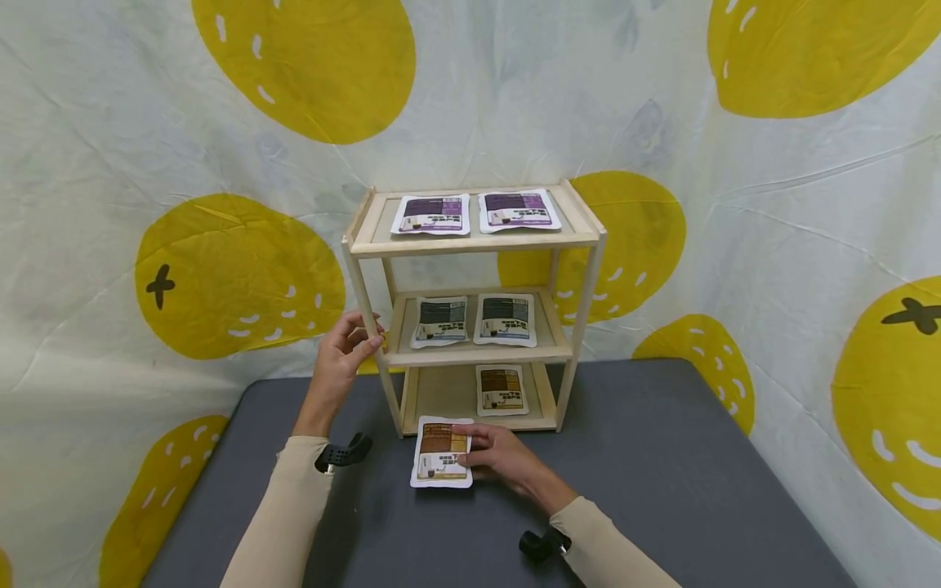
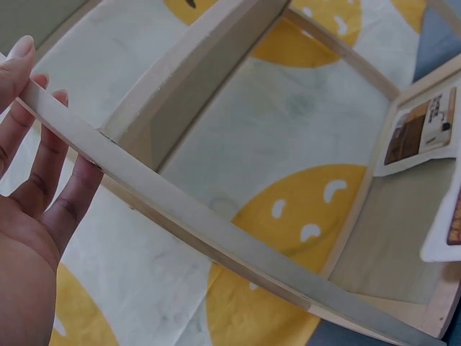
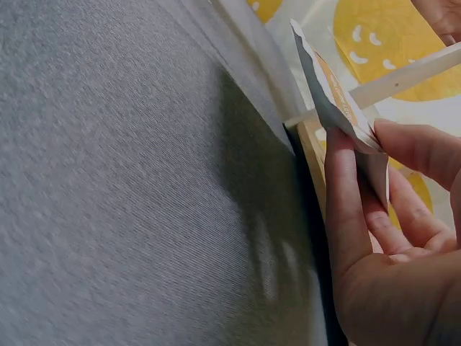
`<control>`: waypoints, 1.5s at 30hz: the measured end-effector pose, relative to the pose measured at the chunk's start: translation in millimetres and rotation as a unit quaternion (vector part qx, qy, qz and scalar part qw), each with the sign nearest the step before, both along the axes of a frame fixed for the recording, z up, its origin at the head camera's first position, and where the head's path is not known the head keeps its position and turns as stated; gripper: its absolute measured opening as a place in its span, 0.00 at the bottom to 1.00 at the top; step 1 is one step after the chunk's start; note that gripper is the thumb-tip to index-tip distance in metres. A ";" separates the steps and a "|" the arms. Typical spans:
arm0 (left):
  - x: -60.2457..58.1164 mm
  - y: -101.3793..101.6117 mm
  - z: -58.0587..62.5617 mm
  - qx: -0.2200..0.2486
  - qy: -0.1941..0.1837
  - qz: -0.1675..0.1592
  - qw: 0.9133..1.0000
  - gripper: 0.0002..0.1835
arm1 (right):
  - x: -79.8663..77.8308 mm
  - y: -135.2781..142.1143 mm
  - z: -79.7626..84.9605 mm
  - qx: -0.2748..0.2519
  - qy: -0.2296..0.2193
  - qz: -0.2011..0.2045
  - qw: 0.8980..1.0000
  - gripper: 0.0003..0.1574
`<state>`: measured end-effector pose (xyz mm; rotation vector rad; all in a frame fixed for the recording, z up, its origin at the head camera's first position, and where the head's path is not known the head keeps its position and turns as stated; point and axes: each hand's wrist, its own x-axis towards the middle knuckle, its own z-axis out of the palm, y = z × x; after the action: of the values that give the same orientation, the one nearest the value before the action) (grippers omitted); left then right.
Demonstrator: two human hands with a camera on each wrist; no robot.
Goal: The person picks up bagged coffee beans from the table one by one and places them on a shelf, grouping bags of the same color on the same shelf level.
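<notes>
A white pouch with a brown and orange label (image 1: 441, 453) is pinched by its right edge in my right hand (image 1: 503, 459), in front of the bottom shelf. The right wrist view shows that pouch (image 3: 335, 101) tilted between thumb and fingers. My left hand (image 1: 347, 347) holds the front left post of a pale wooden shelf rack (image 1: 478, 357); the left wrist view shows the thumb and fingers at the post (image 2: 137, 169). On the bottom shelf, at the right, lies another brown-labelled pouch (image 1: 503, 390).
Two purple-labelled pouches, left (image 1: 432, 215) and right (image 1: 519, 211), lie on the top shelf. The middle shelf bears two dark-labelled pouches, left (image 1: 439, 321) and right (image 1: 505, 319). The rack stands on a dark grey table (image 1: 662, 474), before a patterned cloth (image 1: 470, 98).
</notes>
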<state>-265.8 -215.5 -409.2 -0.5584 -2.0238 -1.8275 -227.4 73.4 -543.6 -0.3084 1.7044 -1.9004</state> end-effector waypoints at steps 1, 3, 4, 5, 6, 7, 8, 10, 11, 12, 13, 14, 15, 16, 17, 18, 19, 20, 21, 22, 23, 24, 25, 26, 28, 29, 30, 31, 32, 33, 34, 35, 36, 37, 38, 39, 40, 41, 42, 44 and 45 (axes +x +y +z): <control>0.0 0.0 0.1 0.001 -0.003 0.001 1.000 0.16 | -1.0 0.3 1.1 0.003 0.006 -0.001 1.000 0.37; 0.3 0.3 0.6 0.004 -0.006 0.003 1.000 0.16 | -3.1 0.6 2.7 0.009 0.013 -0.001 1.000 0.38; 0.1 0.2 0.6 0.003 -0.006 0.002 1.000 0.16 | -4.1 0.6 3.2 0.013 0.018 -0.001 1.000 0.38; 0.2 0.3 0.9 0.003 -0.006 0.002 1.000 0.17 | -4.9 0.7 3.5 0.017 0.024 0.001 1.000 0.38; 0.4 0.4 1.1 0.003 -0.007 0.002 1.000 0.17 | -5.5 0.8 3.6 0.020 0.030 0.003 0.999 0.39; 0.3 0.2 1.1 0.001 -0.007 0.001 1.000 0.17 | -6.3 0.9 3.5 0.021 0.037 0.006 0.999 0.39; 0.4 0.2 1.1 0.002 -0.007 0.001 1.000 0.16 | -7.1 0.9 3.1 0.019 0.041 0.009 0.999 0.40; 0.3 -0.2 0.9 -0.001 -0.006 0.001 1.000 0.16 | -8.1 1.3 2.2 0.016 0.053 0.017 0.998 0.41; 0.4 -0.1 0.7 0.000 -0.006 0.001 1.000 0.16 | -8.9 1.6 1.5 0.013 0.058 0.020 0.998 0.41; 0.5 -0.1 0.6 0.001 -0.006 0.001 1.000 0.15 | -9.5 2.0 0.8 0.010 0.064 0.023 0.998 0.42; 0.4 -0.1 0.3 0.002 -0.005 0.000 1.000 0.15 | -10.3 2.3 0.4 0.008 0.072 0.025 0.997 0.42; 0.3 -0.1 0.0 0.004 -0.004 0.002 1.000 0.15 | -11.2 2.8 0.0 0.008 0.077 0.027 0.997 0.42; 0.3 -0.1 -0.2 0.004 -0.003 0.001 1.000 0.15 | -12.0 3.4 -0.2 0.008 0.085 0.028 0.996 0.42; 0.2 -0.1 -0.2 0.005 -0.002 0.000 1.000 0.15 | -13.4 3.9 -0.6 0.009 0.094 0.029 0.995 0.41; 0.2 -0.1 -0.2 0.004 -0.001 -0.001 1.000 0.15 | -14.7 4.5 -0.5 0.010 0.102 0.030 0.994 0.41; 0.1 -0.2 -0.1 0.004 0.001 -0.002 1.000 0.15 | -16.0 5.0 -0.5 0.011 0.112 0.031 0.993 0.41; -0.1 -0.4 -0.2 0.003 0.001 -0.003 1.000 0.15 | -17.5 5.4 -0.4 0.012 0.119 0.031 0.992 0.41; -0.2 -0.5 -0.2 0.003 0.002 -0.004 1.000 0.15 | -18.8 5.9 -0.2 0.015 0.124 0.031 0.992 0.41; -0.2 -0.5 -0.1 0.002 0.004 -0.005 1.000 0.15 | -19.9 6.4 0.2 0.019 0.132 0.030 0.991 0.41; -0.2 -0.5 0.0 0.001 0.004 -0.005 1.000 0.15 | -21.0 7.0 0.3 0.024 0.139 0.029 0.990 0.40; -0.1 -0.5 0.2 0.001 0.004 -0.006 1.000 0.15 | -22.0 7.5 0.7 0.028 0.145 0.025 0.989 0.40; -0.3 -0.6 0.2 0.002 0.004 -0.006 1.000 0.15 | -22.7 7.9 1.1 0.033 0.151 0.023 0.988 0.40; -0.2 -0.7 0.3 0.002 0.004 -0.006 1.000 0.15 | -23.5 8.1 1.7 0.039 0.155 0.020 0.987 0.40; -0.2 -0.6 0.3 0.002 0.004 -0.006 1.000 0.15 | -24.2 8.5 2.1 0.045 0.160 0.017 0.986 0.39; -0.1 -0.8 0.4 0.001 0.003 -0.006 1.000 0.16 | -25.6 9.0 3.5 0.054 0.167 0.008 0.984 0.39; -0.1 -0.8 0.3 0.002 0.002 -0.005 1.000 0.16 | -26.5 8.9 4.2 0.057 0.166 0.004 0.984 0.40; -0.1 -0.7 0.2 0.001 0.001 -0.004 1.000 0.16 | -27.4 8.9 5.1 0.060 0.166 0.002 0.984 0.40; 0.1 -0.5 0.1 0.001 0.000 -0.003 1.000 0.16 | -28.5 9.1 5.8 0.060 0.165 0.000 0.984 0.40; 0.1 -0.2 0.1 0.002 -0.002 -0.002 1.000 0.16 | -29.8 9.3 6.2 0.061 0.163 -0.001 0.985 0.40; 0.2 0.0 0.1 0.003 -0.004 -0.001 1.000 0.16 | -31.0 9.5 7.0 0.059 0.160 -0.003 0.985 0.41; 0.4 0.2 0.2 0.004 -0.005 0.000 1.000 0.16 | -32.5 9.6 7.1 0.058 0.158 -0.002 0.986 0.41; 0.3 0.4 0.2 0.006 -0.007 0.001 1.000 0.16 | -34.4 9.5 7.0 0.055 0.157 -0.001 0.986 0.41; 0.5 0.5 0.4 0.008 -0.009 0.002 1.000 0.16 | -36.2 9.5 6.9 0.054 0.156 -0.001 0.986 0.41; 0.4 0.6 0.4 0.010 -0.010 0.003 1.000 0.16 | -38.2 9.6 6.5 0.053 0.159 0.000 0.986 0.41; 0.4 0.6 0.5 0.012 -0.011 0.003 1.000 0.17 | -40.2 9.6 6.2 0.054 0.158 -0.001 0.986 0.41; 0.4 0.6 0.4 0.013 -0.012 0.003 1.000 0.17 | -42.4 9.7 6.0 0.055 0.161 -0.001 0.985 0.41; 0.3 0.6 0.2 0.013 -0.012 0.003 1.000 0.17 | -44.7 9.7 5.7 0.058 0.166 -0.003 0.984 0.41; 0.0 0.5 0.0 0.014 -0.012 0.003 1.000 0.17 | -47.0 9.7 5.2 0.063 0.172 -0.005 0.983 0.42; -0.1 0.4 -0.1 0.014 -0.011 0.002 1.000 0.16 | -49.1 9.7 5.1 0.069 0.174 -0.007 0.982 0.42; -0.6 0.0 -0.5 0.010 -0.007 0.000 1.000 0.16 | -53.3 9.7 4.6 0.078 0.182 -0.012 0.980 0.42; -0.7 -0.1 -0.7 0.008 -0.005 -0.002 1.000 0.16 | -55.3 9.7 4.2 0.081 0.186 -0.013 0.979 0.42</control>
<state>-266.6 -215.6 -409.9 -0.5510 -2.0144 -1.8492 -282.8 83.1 -539.3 -0.6108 2.1008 -1.7883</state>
